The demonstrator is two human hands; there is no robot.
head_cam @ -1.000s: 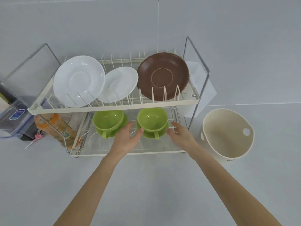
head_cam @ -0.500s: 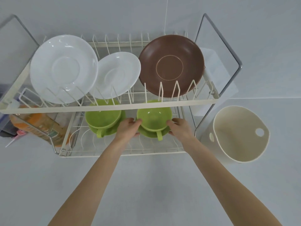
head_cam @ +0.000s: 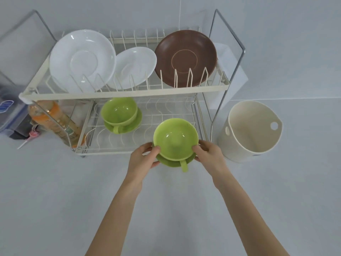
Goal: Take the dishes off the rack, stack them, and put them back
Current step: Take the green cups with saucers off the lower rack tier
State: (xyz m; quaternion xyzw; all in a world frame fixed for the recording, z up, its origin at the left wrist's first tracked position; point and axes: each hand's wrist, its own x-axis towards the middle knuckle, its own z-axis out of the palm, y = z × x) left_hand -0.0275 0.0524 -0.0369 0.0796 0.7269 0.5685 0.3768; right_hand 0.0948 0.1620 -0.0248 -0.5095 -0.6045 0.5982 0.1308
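A two-tier cream wire dish rack [head_cam: 125, 94] stands against the wall. Its upper tier holds a large white plate [head_cam: 81, 60], a smaller white plate [head_cam: 134, 67] and a brown plate [head_cam: 185, 58], all on edge. On the lower tier sits a green cup on its saucer [head_cam: 120, 115]. My left hand [head_cam: 143, 157] and my right hand [head_cam: 209, 154] hold a second green cup with its saucer [head_cam: 175, 141] by both sides, at the rack's front edge, handle pointing toward me.
A cream bucket [head_cam: 251, 130] with side holes stands right of the rack. Left of the rack lie an orange-labelled bottle [head_cam: 53, 121] and a clear lidded box [head_cam: 9, 111]. Grey counter extends in front of the rack.
Both hands closed on the right green cup and saucer and drew them forward out of the lower tier to the rack's front edge. The camera view shifted slightly.
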